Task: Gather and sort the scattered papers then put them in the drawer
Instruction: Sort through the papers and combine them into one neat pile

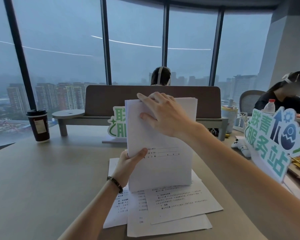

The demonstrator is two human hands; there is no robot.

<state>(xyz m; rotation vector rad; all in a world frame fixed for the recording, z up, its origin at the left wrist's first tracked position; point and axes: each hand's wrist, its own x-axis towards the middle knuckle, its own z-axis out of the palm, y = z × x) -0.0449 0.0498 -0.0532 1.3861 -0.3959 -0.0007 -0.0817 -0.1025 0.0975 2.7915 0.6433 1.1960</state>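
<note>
Green sign (274, 142) reads "联青服务站".

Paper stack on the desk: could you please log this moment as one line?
left hand grips paper stack upright | right hand thumbs top edge | loose sheets underneath
</note>
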